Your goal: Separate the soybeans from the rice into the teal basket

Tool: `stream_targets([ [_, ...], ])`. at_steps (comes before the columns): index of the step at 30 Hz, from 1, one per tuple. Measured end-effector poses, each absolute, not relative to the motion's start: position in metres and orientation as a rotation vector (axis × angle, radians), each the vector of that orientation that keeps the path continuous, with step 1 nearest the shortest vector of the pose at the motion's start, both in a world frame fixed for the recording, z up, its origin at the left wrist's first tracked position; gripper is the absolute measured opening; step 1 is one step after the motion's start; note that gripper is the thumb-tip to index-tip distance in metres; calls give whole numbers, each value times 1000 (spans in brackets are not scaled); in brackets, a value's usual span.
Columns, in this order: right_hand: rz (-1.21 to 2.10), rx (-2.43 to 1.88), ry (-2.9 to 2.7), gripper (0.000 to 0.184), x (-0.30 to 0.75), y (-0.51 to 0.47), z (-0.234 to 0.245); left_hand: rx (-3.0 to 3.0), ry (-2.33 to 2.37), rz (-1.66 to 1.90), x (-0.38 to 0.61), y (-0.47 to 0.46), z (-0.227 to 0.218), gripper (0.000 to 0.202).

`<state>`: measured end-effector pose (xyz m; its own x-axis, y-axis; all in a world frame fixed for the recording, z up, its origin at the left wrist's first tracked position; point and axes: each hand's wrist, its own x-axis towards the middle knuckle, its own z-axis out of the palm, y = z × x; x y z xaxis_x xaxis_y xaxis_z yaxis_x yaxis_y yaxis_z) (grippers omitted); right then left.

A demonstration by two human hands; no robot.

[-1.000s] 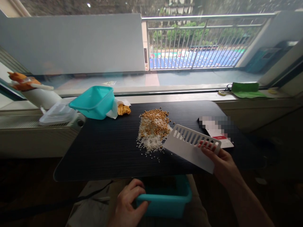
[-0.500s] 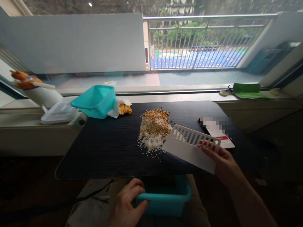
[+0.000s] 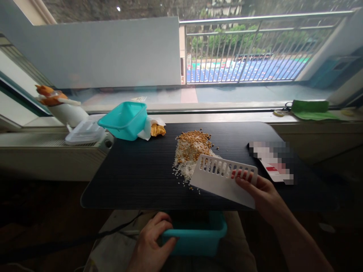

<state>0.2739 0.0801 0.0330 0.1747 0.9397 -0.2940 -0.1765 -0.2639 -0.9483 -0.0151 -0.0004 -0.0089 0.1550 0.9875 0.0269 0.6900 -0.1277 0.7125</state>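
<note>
With the mound of white rice and yellow beans (image 3: 194,145) taken as the clock's centre, the left hand (image 3: 154,240) sits nearest, at seven o'clock, pinching the rim of a teal bin (image 3: 197,241) between thumb and curled fingers. That bin stands below the table edge at six; its inside is too dark to read. At four o'clock the right hand (image 3: 262,190) grips a white slotted scraper (image 3: 218,185), thumb on the near face, fingertips showing through the slots. The scraper's left end overlaps the mound's near edge in view; whether they touch I cannot tell.

The mound lies on the black table (image 3: 136,181), loose grains scattered towards six. A partly blurred flat object (image 3: 272,166) lies at three. At ten are an orange crumpled item (image 3: 158,130) and, beyond it, a second teal bin (image 3: 123,122), tilted. Farther off, a green cloth (image 3: 310,110) rests on the sill at two, and outside, a railing (image 3: 241,56) stands at one.
</note>
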Motion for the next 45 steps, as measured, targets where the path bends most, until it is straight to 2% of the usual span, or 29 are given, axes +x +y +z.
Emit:
stream_targets([
  [12,1329,-1398,-757,30,275,70,44,1796,1580,696,-15,1,-12,12],
  [20,1370,-1428,-1083,31,277,57,40,1858,1555,684,-14,1,-10,13],
  [29,1037,-1440,-609,25,303,85,29,1887,1552,660,-11,-1,-19,12],
  [39,1122,-1272,-632,23,294,115,18,1979,1468,673,-7,2,-21,13],
  [45,1175,-1306,-620,29,296,105,20,2025,1411,650,-8,4,-24,12],
])
